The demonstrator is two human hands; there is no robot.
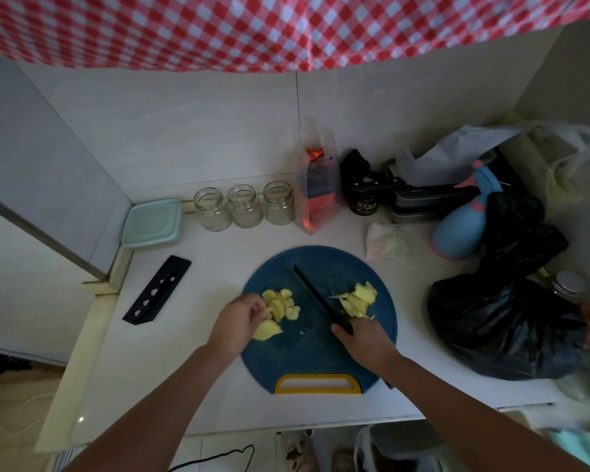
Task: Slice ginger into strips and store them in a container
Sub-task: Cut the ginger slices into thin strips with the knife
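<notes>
Centre of frame: blue cutting board [315, 356]; left hand [236, 322] pinching ginger slices [280, 306] at centre-left; right hand [365, 338] closed around black knife [321, 299], blade tip resting on board; cut ginger pile [358, 299] right of blade; lidded teal container [151, 223] at upper left.

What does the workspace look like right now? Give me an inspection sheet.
Surface: pale countertop, bearing a round blue cutting board.
Job's things: yellow ginger slices left, cut pile right; black knife; teal lidded container; three glass jars.
Clutter: black knife sheath, black plastic bag, blue spray bottle.
Grippers: left hand on slices; right hand gripping knife.
Cables: black cord on floor.
Surroundings: red checked cloth overhead.
</notes>
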